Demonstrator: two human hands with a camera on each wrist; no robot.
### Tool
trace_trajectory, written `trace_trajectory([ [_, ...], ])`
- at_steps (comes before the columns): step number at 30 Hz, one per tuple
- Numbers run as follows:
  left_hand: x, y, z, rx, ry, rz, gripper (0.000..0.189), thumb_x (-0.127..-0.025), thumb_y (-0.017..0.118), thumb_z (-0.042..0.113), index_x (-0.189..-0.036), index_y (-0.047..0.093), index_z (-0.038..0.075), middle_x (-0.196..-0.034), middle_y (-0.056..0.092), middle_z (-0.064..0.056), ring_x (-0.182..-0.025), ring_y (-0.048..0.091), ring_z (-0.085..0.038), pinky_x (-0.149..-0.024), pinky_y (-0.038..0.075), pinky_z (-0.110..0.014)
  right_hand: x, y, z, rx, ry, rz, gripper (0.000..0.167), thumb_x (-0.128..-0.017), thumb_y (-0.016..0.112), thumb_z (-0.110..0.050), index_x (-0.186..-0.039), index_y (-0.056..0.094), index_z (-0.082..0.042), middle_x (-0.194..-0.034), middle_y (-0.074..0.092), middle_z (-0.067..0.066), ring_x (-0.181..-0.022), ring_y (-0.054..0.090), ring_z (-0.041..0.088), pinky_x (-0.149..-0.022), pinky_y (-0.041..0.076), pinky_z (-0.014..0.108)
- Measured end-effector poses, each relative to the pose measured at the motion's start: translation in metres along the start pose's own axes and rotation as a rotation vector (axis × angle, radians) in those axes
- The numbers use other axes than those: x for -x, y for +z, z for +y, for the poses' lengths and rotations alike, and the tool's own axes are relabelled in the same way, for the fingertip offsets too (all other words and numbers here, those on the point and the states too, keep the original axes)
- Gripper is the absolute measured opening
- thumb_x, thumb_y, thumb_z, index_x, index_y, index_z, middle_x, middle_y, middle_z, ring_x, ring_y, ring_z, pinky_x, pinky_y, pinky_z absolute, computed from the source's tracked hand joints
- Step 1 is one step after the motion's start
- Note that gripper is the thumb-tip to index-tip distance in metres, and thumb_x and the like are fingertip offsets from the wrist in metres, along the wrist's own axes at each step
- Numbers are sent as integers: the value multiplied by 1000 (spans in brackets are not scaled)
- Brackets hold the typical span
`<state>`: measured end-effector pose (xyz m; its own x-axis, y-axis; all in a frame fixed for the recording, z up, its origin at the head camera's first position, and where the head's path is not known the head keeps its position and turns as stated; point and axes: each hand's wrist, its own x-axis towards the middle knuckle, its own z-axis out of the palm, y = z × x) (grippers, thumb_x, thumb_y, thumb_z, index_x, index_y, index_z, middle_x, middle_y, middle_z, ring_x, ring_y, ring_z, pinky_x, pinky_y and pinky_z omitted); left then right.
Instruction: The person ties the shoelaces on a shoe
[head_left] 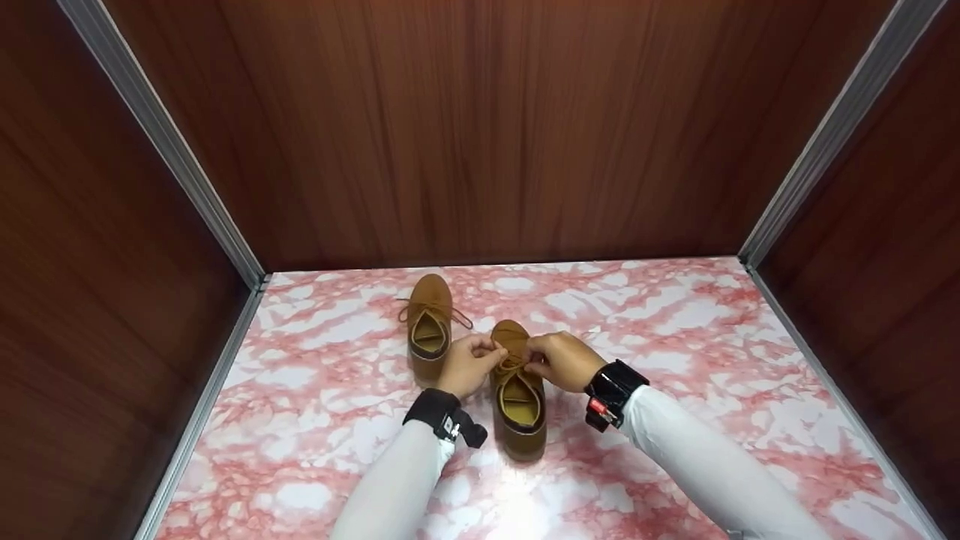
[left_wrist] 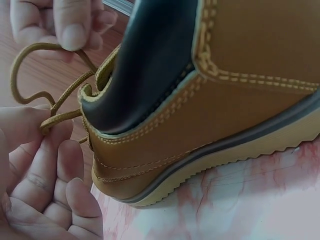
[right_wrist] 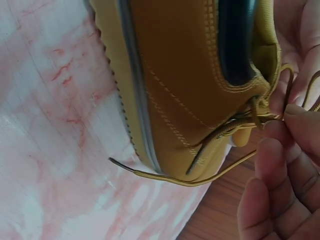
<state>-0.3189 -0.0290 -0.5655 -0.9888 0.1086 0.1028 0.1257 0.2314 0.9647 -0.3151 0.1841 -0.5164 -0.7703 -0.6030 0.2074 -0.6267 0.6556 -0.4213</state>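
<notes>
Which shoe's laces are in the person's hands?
The nearer, right shoe: left hand and right hand pinch its laces. Neither hand holds the laces of the farther, left shoe.

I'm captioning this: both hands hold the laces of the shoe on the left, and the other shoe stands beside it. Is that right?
Wrong shoe: in the head view, the left hand and right hand hold the laces of the shoe on the right. The other shoe does stand beside it.

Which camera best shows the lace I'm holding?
The right wrist view: the lace is close, with a dark-tipped end visible. The left wrist view shows its loop close but no tip; the head view shows it tiny.
</notes>
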Motion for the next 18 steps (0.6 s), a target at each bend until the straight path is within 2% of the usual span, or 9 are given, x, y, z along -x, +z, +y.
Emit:
trace_trajectory([
  [5, 0, -1, -2, -4, 2, 0, 12, -92, 77, 10, -93, 73, -1, -92, 79, -15, -76, 65, -2, -72, 53, -18, 1, 0, 6, -74, 67, -31, 10, -91, 78, -7, -98, 73, -11, -91, 79, 3, -83, 74, 15, -78, 60, 31],
  [7, 0, -1, -2, -3, -4, 2, 13, -92, 77, 10, -94, 73, -1, -92, 78, -15, -75, 65, -2, -72, 54, -18, 3, -2, 9, -104, 99, -26, 10, -92, 77, -7, -100, 73, -10, -89, 78, 4, -79, 72, 13, -73, 60, 29],
  [12, 1, -3, -3, 12, -24, 7, 13, -92, 78, 11, -93, 72, -1, -88, 77, -11, -74, 64, -3, -71, 52, -18, 4, -5, 18, -195, 186, 15, 8, -94, 74, -8, -102, 73, -6, -77, 72, 5, -65, 59, 6, -60, 50, 23],
  [18, 0, -2, -4, 16, -24, 5, 14, -92, 77, 11, -94, 72, -2, -87, 77, -10, -74, 64, -3, -71, 52, -18, 6, -2, 29, -301, 303, 91, 8, -96, 74, -12, -101, 72, -6, -75, 71, 6, -64, 59, 6, -60, 49, 22],
])
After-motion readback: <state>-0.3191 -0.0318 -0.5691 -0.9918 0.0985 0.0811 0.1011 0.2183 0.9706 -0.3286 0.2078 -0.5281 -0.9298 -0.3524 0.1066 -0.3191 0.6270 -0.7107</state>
